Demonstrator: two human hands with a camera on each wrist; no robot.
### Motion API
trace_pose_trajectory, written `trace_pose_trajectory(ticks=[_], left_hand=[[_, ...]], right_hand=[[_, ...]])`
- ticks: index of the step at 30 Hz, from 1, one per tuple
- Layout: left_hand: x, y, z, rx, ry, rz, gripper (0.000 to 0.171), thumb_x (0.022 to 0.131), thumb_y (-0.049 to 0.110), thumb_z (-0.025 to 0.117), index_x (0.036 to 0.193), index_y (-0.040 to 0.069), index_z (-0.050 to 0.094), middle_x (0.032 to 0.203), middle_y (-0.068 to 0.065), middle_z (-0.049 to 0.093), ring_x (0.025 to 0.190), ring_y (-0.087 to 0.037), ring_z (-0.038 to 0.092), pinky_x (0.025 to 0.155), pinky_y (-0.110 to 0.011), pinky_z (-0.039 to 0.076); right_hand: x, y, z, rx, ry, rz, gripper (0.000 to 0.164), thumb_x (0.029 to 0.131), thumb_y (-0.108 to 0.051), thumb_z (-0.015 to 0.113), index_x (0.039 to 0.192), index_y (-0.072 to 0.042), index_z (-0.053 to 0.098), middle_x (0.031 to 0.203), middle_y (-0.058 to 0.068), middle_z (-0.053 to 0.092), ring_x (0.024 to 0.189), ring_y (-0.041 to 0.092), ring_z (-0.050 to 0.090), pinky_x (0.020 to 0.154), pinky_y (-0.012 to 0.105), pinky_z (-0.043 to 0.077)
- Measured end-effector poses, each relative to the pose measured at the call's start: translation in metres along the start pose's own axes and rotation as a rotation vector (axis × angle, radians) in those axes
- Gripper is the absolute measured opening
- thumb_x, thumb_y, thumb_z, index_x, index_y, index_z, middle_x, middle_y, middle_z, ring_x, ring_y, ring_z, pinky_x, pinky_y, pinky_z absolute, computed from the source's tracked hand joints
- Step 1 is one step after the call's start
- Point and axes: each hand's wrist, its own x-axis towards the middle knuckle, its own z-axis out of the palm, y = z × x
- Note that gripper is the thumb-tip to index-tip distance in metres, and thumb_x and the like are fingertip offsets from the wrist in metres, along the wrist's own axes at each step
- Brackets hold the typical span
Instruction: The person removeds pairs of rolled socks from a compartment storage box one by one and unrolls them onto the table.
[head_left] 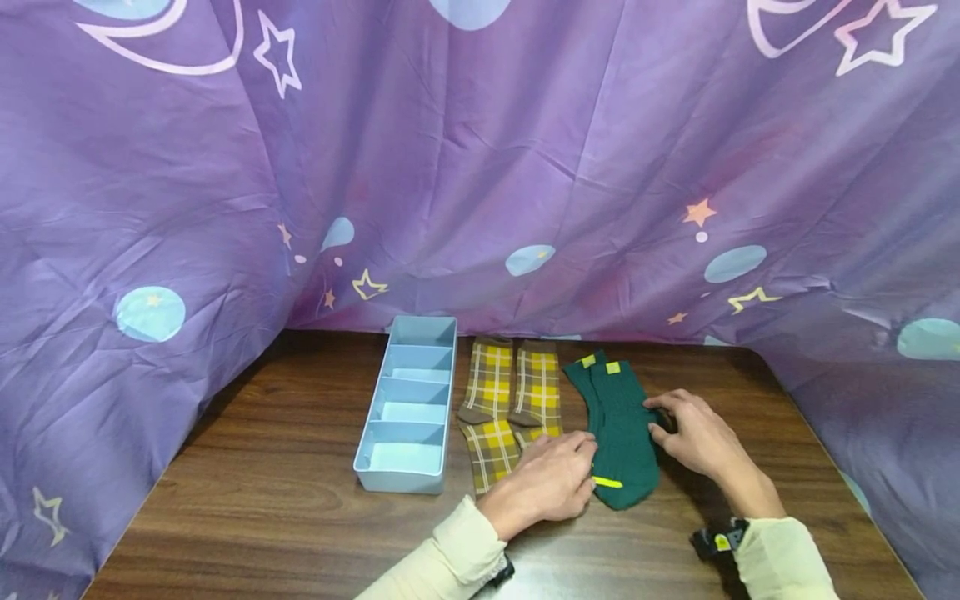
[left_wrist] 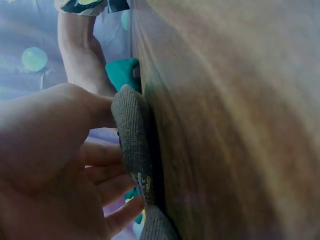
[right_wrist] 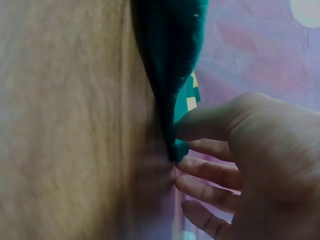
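A pair of dark green ribbed socks (head_left: 621, 425) with small yellow tabs lies on the table, one sock largely over the other. At their right edge is my right hand (head_left: 693, 433), index fingertip touching the fabric; in the right wrist view its fingers (right_wrist: 212, 172) are loosely spread beside the green sock (right_wrist: 175, 45). My left hand (head_left: 547, 479) reaches the left edge of the green pair, its fingers lightly bent. It covers the lower part of one yellow-and-brown plaid sock (head_left: 537, 383). In the left wrist view a grey-brown sock toe (left_wrist: 132, 125) stands by the thumb.
A light blue box (head_left: 405, 479) with several compartments in a row stands left of the socks. The other plaid sock (head_left: 491, 383) lies beside it. Purple cloth (head_left: 480, 167) with stars and planets hangs behind and around the wooden table (head_left: 285, 500).
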Motion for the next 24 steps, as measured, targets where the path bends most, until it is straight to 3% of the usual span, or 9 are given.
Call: trace_pose_trajectory(ticks=[7, 13, 16, 20, 24], left_hand=[[-0.001, 0.001, -0.003, -0.002, -0.039, -0.010, 0.044, 0.103, 0.036, 0.067, 0.144, 0.019, 0.064, 0.156, 0.003, 0.060, 0.141, -0.011, 0.060, 0.107, -0.031, 0.053], [-0.004, 0.001, -0.006, -0.053, -0.113, 0.005, 0.048, 0.108, 0.034, 0.062, 0.155, 0.043, 0.056, 0.167, 0.001, 0.050, 0.153, -0.014, 0.050, 0.118, -0.040, 0.047], [-0.005, 0.001, -0.007, -0.067, -0.121, 0.014, 0.049, 0.109, 0.032, 0.062, 0.155, 0.047, 0.055, 0.168, 0.000, 0.048, 0.153, -0.015, 0.050, 0.118, -0.041, 0.047], [-0.005, 0.000, -0.006, -0.081, -0.115, 0.014, 0.049, 0.108, 0.030, 0.063, 0.154, 0.047, 0.057, 0.168, 0.000, 0.049, 0.152, -0.016, 0.051, 0.118, -0.042, 0.047], [-0.004, 0.000, -0.005, -0.077, -0.114, 0.021, 0.049, 0.108, 0.031, 0.062, 0.154, 0.046, 0.057, 0.167, 0.000, 0.050, 0.152, -0.016, 0.051, 0.118, -0.042, 0.047]], right_hand=[[-0.003, 0.013, -0.006, -0.028, -0.045, 0.048, 0.041, 0.092, -0.015, 0.076, 0.133, -0.006, 0.074, 0.126, 0.021, 0.069, 0.112, 0.043, 0.063, 0.088, 0.063, 0.053], [-0.006, 0.021, -0.009, -0.064, -0.077, 0.079, 0.046, 0.094, -0.015, 0.072, 0.139, -0.005, 0.070, 0.137, 0.029, 0.064, 0.123, 0.055, 0.059, 0.092, 0.072, 0.051], [-0.006, 0.022, -0.008, -0.082, -0.082, 0.086, 0.048, 0.094, -0.014, 0.070, 0.141, -0.004, 0.069, 0.139, 0.031, 0.062, 0.123, 0.055, 0.058, 0.090, 0.071, 0.051], [-0.004, 0.019, -0.005, -0.085, -0.024, 0.052, 0.046, 0.094, -0.012, 0.069, 0.139, -0.001, 0.069, 0.143, 0.030, 0.061, 0.126, 0.055, 0.057, 0.091, 0.070, 0.049], [0.000, 0.012, -0.002, -0.032, 0.044, -0.031, 0.043, 0.097, -0.008, 0.069, 0.141, -0.006, 0.069, 0.143, 0.022, 0.067, 0.129, 0.049, 0.061, 0.088, 0.062, 0.044]])
